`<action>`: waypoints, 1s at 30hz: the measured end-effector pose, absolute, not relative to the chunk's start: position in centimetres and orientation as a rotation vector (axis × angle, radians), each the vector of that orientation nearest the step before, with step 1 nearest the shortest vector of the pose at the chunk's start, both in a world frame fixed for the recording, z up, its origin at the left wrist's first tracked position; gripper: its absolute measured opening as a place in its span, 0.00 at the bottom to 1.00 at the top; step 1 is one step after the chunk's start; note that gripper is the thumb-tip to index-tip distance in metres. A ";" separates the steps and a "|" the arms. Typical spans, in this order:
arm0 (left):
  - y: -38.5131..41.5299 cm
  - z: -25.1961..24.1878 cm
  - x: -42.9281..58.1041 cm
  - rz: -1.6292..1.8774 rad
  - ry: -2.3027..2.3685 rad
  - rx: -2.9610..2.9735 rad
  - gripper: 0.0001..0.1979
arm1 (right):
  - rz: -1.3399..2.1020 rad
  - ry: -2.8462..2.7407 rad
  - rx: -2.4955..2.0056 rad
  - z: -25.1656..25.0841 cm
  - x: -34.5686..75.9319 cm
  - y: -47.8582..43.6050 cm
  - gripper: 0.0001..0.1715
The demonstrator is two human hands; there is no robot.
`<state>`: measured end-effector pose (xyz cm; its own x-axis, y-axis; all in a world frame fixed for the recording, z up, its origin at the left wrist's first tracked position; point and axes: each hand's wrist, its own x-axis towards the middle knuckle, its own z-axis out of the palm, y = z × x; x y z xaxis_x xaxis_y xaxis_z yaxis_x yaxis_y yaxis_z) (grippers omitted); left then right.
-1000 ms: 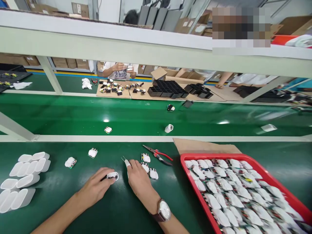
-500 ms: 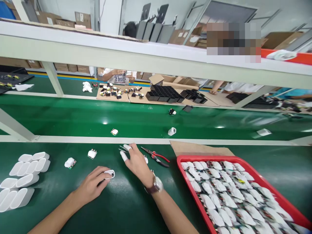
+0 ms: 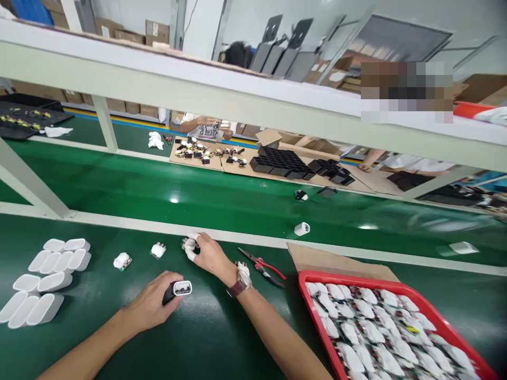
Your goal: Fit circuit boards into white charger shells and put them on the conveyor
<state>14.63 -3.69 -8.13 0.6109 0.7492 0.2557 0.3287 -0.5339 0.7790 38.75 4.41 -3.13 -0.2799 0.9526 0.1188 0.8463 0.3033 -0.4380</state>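
My left hand (image 3: 152,301) is closed around a small oval casing (image 3: 182,287) with a white rim and a dark side. Its end faces up and dark parts show inside. My right hand (image 3: 208,256), white covers on its fingertips, pinches at the table's far edge. Between its fingers is a small greyish piece with metallic bits, too covered to name. To its left lie two small circuit boards (image 3: 158,250) (image 3: 122,261) with white wrapping. Another white-wrapped piece (image 3: 243,268) lies by my right wrist, partly covered. Red-handled pliers (image 3: 262,266) lie just right of it.
Several white oval shells (image 3: 53,282) stand at left. A red tray (image 3: 312,316) full of white-wrapped boards is at right, beside cardboard (image 3: 340,261). Beyond a white rail (image 3: 130,221) runs a green belt (image 3: 222,200) carrying a white casing (image 3: 302,228). Co-workers sit across.
The view has swung left and tilted. My left hand has turned its casing, showing the dark side and inner parts. My right fingers have closed together. The board on the belt nearby is no longer visible.
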 end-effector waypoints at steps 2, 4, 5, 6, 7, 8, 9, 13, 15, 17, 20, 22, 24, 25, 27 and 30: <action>-3.8 -7.9 14.6 0.765 0.845 2.121 0.20 | 0.476 -2.255 -1.543 -2.7 39.1 1.1 0.24; -3.8 -7.6 14.7 0.766 0.839 2.116 0.20 | 0.517 -2.248 -1.452 -1.9 39.9 -1.7 0.25; -3.9 -7.5 14.7 0.768 0.836 2.113 0.20 | 0.525 -2.248 -1.408 -1.4 40.4 -3.0 0.21; -3.9 -7.4 14.7 0.774 0.836 2.111 0.20 | 0.521 -2.265 -1.384 -1.0 40.8 -4.1 0.19; -3.9 -7.4 14.7 0.782 0.838 2.108 0.20 | 0.505 -2.294 -1.370 -0.6 41.1 -5.2 0.18; -4.0 -7.3 14.7 0.789 0.840 2.104 0.20 | 0.480 -2.330 -1.371 -0.3 41.3 -6.2 0.18; -4.0 -7.4 14.7 0.792 0.840 2.102 0.21 | 0.448 -2.365 -1.378 -0.1 41.4 -7.1 0.17; -4.1 -7.7 14.7 0.791 0.830 2.104 0.24 | 0.295 -2.467 -1.397 -0.2 40.8 -9.2 0.12; -4.1 -7.8 14.6 0.786 0.837 2.108 0.24 | 0.229 -2.541 -1.399 -0.4 40.3 -9.4 0.13; -4.1 -7.9 14.6 0.785 0.848 2.112 0.25 | 0.179 -2.624 -1.417 -0.5 39.9 -9.3 0.14; -4.0 -8.0 14.5 0.786 0.858 2.120 0.26 | 0.125 -2.695 -1.444 -0.5 39.5 -9.1 0.15; -4.0 -8.0 14.5 0.790 0.852 2.125 0.27 | 0.093 -2.710 -1.459 -0.3 39.2 -8.9 0.18; -3.9 -8.0 14.6 0.805 0.832 2.131 0.27 | 0.072 -2.726 -1.475 -0.2 38.9 -8.8 0.18; -3.9 -7.9 14.6 0.814 0.821 2.134 0.28 | 0.067 -2.738 -1.477 -0.2 38.8 -8.7 0.17; -3.9 -7.9 14.6 0.818 0.811 2.136 0.28 | 0.063 -2.760 -1.473 -0.3 38.7 -8.4 0.16; -3.9 -7.9 14.7 0.813 0.822 2.129 0.28 | 0.068 -2.771 -1.477 -0.6 38.7 -7.9 0.16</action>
